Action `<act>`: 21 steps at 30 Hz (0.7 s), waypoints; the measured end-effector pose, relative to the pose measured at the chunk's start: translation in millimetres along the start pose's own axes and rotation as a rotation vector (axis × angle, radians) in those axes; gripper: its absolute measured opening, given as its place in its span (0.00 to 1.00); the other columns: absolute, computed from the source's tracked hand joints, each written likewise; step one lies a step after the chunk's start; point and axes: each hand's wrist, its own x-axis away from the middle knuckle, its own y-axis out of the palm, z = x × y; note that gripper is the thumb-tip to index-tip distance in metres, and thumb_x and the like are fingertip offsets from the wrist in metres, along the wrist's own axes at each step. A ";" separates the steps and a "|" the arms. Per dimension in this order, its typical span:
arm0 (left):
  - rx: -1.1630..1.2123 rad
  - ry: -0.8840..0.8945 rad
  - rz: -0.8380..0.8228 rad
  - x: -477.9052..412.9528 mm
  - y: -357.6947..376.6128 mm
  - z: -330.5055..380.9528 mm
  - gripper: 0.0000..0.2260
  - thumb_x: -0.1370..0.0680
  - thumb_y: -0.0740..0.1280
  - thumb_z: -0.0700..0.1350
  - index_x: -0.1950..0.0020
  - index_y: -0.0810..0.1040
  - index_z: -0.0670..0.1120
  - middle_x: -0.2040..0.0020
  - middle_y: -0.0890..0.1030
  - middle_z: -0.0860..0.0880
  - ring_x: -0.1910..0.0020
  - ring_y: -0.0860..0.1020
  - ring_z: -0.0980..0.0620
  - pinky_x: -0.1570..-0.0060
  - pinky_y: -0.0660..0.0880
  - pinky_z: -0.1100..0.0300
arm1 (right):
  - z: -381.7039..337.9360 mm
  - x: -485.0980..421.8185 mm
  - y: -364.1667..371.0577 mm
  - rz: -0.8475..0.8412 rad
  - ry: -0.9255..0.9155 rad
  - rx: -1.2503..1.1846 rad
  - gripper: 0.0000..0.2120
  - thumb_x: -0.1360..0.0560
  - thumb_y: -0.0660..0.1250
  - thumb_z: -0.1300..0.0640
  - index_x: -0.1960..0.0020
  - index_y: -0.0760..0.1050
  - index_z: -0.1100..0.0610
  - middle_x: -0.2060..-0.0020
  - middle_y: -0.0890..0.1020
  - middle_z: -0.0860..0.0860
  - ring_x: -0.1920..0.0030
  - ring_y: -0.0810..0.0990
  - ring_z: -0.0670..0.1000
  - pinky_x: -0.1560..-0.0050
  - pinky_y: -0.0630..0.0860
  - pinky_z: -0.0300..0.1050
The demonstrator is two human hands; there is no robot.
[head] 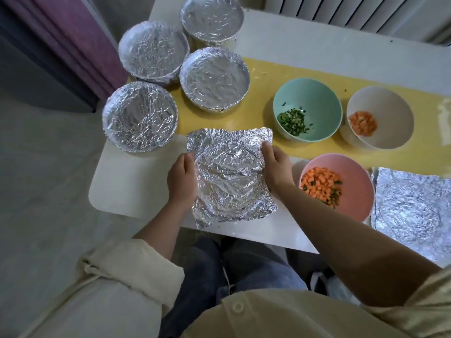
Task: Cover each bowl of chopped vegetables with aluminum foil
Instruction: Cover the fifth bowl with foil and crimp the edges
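A crumpled foil sheet (229, 174) lies draped over a bowl at the table's near edge; the bowl itself is hidden. My left hand (181, 180) presses the foil's left side and my right hand (275, 167) holds its right side, fingers curled over the rim. Three bowls stand uncovered: a mint bowl (307, 93) with chopped greens, a white bowl (390, 103) with diced carrot, and a pink bowl (353, 176) with carrot and greens. Several foil-covered bowls (214, 79) stand at the far left.
A spare foil sheet (412, 211) lies flat at the right edge. A yellow runner (268, 71) crosses the white table (127, 186). A purple curtain (73, 40) hangs at the left and a radiator (353, 11) stands behind the table.
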 end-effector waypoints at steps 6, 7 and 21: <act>0.141 -0.048 -0.071 2.4 -1.3 0.6 0.16 0.15 0.52 0.47 0.61 0.66 0.47 0.67 0.65 0.50 0.67 0.62 0.54 0.65 0.61 0.58 | -7.3 0.1 -3.3 -0.066 0.057 -0.049 0.23 0.18 0.55 0.45 0.37 0.75 0.62 0.45 0.80 0.53 0.46 0.74 0.48 0.44 0.67 0.43; 0.166 -0.057 -0.076 1.6 -0.8 -0.5 0.15 0.15 0.52 0.47 0.61 0.66 0.47 0.65 0.65 0.48 0.66 0.63 0.53 0.66 0.61 0.61 | -7.8 -0.3 -4.0 -0.069 0.064 -0.048 0.25 0.18 0.55 0.45 0.34 0.73 0.63 0.40 0.78 0.55 0.43 0.73 0.48 0.43 0.66 0.43; 0.376 -0.174 -0.081 -2.2 3.7 -5.0 0.13 0.15 0.54 0.48 0.46 0.76 0.46 0.57 0.76 0.53 0.58 0.72 0.60 0.60 0.68 0.73 | -6.5 -6.0 -6.1 -0.130 0.151 -0.155 0.24 0.19 0.58 0.45 0.31 0.71 0.61 0.30 0.71 0.55 0.29 0.67 0.54 0.38 0.62 0.46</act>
